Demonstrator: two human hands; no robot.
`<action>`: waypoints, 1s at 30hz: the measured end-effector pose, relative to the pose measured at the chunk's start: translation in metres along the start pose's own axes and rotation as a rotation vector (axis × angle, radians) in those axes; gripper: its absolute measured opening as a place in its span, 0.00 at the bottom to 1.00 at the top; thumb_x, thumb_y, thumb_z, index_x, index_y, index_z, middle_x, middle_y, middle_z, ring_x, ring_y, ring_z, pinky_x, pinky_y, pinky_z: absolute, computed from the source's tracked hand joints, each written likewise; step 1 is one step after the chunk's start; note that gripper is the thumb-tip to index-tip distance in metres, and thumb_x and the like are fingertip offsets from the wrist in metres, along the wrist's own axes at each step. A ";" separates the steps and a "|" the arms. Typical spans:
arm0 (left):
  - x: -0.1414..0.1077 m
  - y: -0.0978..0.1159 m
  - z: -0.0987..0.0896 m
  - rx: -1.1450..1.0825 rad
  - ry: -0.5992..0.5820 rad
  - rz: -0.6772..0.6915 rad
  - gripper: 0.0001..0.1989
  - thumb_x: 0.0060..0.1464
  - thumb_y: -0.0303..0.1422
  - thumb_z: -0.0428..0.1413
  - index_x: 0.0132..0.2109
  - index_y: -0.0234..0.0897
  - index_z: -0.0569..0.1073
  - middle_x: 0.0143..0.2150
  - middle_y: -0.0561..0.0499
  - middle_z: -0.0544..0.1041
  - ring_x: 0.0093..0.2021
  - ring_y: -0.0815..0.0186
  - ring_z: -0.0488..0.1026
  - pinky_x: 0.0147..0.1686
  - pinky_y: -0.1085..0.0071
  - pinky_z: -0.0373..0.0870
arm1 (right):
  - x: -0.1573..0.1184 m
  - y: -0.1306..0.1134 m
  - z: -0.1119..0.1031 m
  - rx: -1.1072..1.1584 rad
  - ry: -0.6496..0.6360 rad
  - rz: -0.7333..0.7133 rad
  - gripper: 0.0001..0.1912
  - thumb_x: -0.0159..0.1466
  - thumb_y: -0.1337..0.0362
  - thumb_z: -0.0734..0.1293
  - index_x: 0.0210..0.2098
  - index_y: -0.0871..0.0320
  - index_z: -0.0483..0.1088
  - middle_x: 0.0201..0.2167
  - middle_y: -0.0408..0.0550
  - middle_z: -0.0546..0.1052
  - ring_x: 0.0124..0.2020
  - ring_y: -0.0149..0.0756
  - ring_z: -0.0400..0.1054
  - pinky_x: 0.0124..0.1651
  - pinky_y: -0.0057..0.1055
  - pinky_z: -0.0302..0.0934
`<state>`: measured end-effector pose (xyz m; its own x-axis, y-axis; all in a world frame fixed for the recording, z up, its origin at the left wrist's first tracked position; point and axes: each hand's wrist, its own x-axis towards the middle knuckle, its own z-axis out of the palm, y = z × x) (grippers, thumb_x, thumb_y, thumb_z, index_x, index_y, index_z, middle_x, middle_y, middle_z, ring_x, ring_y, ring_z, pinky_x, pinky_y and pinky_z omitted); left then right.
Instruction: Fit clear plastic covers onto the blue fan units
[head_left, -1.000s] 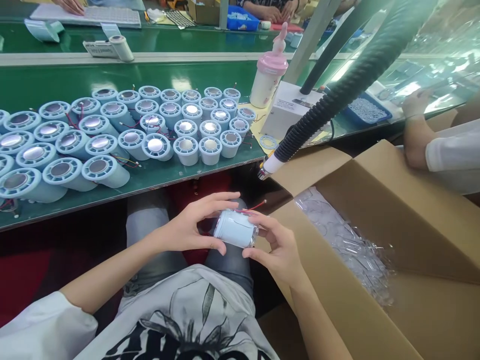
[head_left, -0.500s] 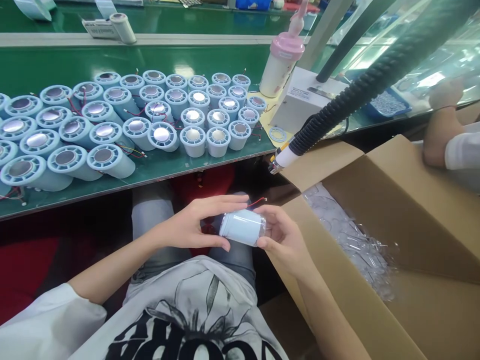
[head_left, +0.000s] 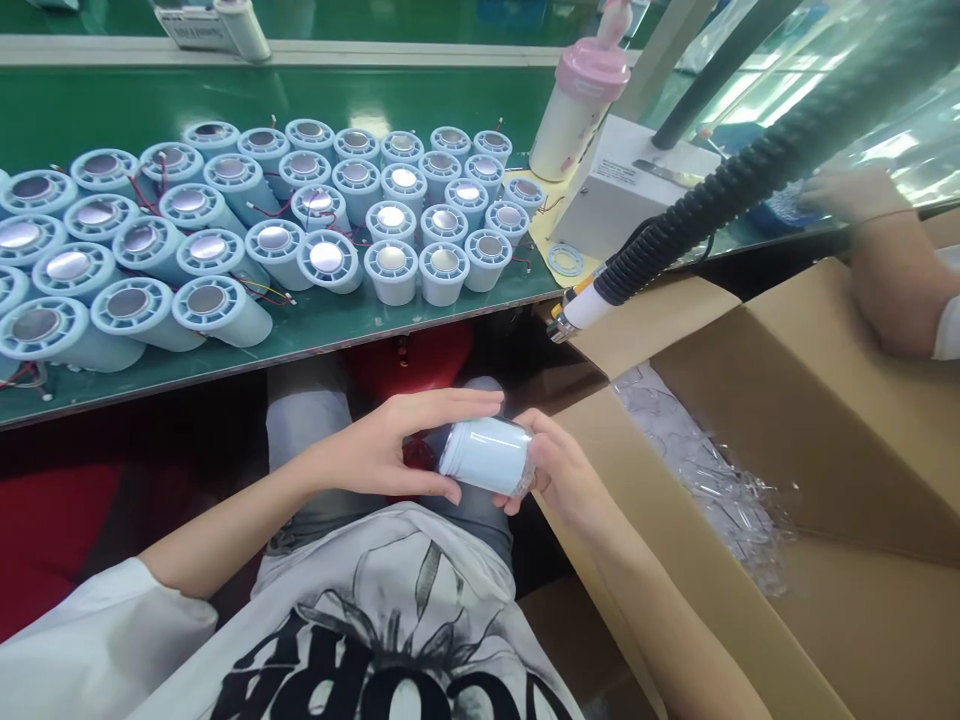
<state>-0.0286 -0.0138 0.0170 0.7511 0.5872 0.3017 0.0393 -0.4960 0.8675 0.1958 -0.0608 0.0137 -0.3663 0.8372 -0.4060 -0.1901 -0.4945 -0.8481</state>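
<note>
A light-blue cylinder [head_left: 487,457] with a clear, shiny plastic cover around it lies tilted between my hands, above my lap. My left hand [head_left: 394,440] grips its left end, with the thumb below and the fingers along the top. At the right end, my right hand [head_left: 561,462] has its fingers closed on the clear cover. The cylinder's end faces are hidden by the hands. Several similar light-blue cylinders [head_left: 330,258] with round silver centres and thin red wires stand or lean in rows on the green bench [head_left: 420,100].
A black corrugated hose [head_left: 675,235] hangs over the bench edge. An open cardboard box [head_left: 847,440] at my right holds clear plastic pieces [head_left: 720,480]. A pink-lidded bottle [head_left: 577,105] and a pale metal box [head_left: 630,185] stand behind. Another person's arm [head_left: 889,250] is at far right.
My right fingers have closed further around the cylinder's right end, and the red wire that stuck up there no longer shows. The view has shifted slightly. The other person's arm has moved.
</note>
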 end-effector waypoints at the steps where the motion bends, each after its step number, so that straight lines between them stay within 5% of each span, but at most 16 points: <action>1: 0.000 0.000 0.000 -0.002 -0.004 0.000 0.42 0.45 0.32 0.66 0.65 0.46 0.58 0.64 0.43 0.64 0.63 0.54 0.62 0.62 0.58 0.60 | 0.000 0.000 0.001 0.015 0.000 0.019 0.25 0.55 0.41 0.67 0.32 0.56 0.59 0.18 0.40 0.74 0.17 0.32 0.71 0.16 0.23 0.64; 8: -0.002 0.001 -0.001 -0.058 0.009 -0.013 0.41 0.44 0.31 0.66 0.64 0.45 0.61 0.64 0.42 0.65 0.62 0.52 0.63 0.61 0.57 0.60 | 0.005 -0.001 0.010 0.119 -0.063 0.201 0.31 0.52 0.34 0.64 0.28 0.59 0.64 0.15 0.44 0.73 0.13 0.29 0.67 0.12 0.19 0.58; 16: -0.004 0.002 0.001 -0.092 0.016 0.006 0.36 0.45 0.30 0.65 0.62 0.46 0.64 0.64 0.42 0.64 0.62 0.52 0.64 0.59 0.58 0.62 | 0.004 -0.010 0.013 0.222 -0.139 0.478 0.39 0.63 0.36 0.48 0.23 0.62 0.70 0.17 0.49 0.75 0.11 0.23 0.65 0.11 0.14 0.55; 22: -0.005 0.010 0.004 -0.094 0.037 -0.100 0.32 0.47 0.29 0.63 0.60 0.45 0.65 0.61 0.42 0.66 0.60 0.55 0.65 0.56 0.61 0.66 | 0.004 -0.007 0.010 0.120 -0.271 0.528 0.44 0.62 0.35 0.38 0.22 0.62 0.67 0.11 0.46 0.68 0.07 0.23 0.56 0.07 0.16 0.46; 25: -0.007 0.017 0.006 -0.223 0.084 -0.248 0.32 0.48 0.30 0.63 0.60 0.43 0.65 0.60 0.42 0.67 0.58 0.56 0.66 0.50 0.66 0.72 | 0.001 0.000 0.003 -0.149 -0.105 0.203 0.31 0.64 0.39 0.50 0.33 0.61 0.67 0.19 0.46 0.73 0.12 0.26 0.62 0.11 0.20 0.54; 27: -0.007 0.021 0.007 -0.305 0.115 -0.338 0.31 0.48 0.31 0.63 0.59 0.42 0.66 0.58 0.43 0.68 0.55 0.57 0.69 0.47 0.68 0.74 | -0.002 0.005 -0.002 -0.410 0.088 -0.234 0.17 0.65 0.53 0.61 0.47 0.57 0.64 0.40 0.53 0.77 0.32 0.35 0.74 0.29 0.29 0.70; 30: -0.006 0.024 0.008 -0.388 0.138 -0.433 0.30 0.48 0.33 0.63 0.59 0.41 0.66 0.53 0.44 0.72 0.47 0.60 0.74 0.41 0.70 0.76 | -0.005 0.008 -0.005 -0.756 0.083 -0.803 0.27 0.60 0.70 0.66 0.57 0.49 0.57 0.65 0.52 0.57 0.62 0.44 0.58 0.58 0.47 0.61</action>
<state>-0.0266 -0.0341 0.0331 0.6271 0.7742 -0.0855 0.0595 0.0618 0.9963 0.2006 -0.0683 0.0075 -0.3177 0.8780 0.3579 0.2707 0.4458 -0.8532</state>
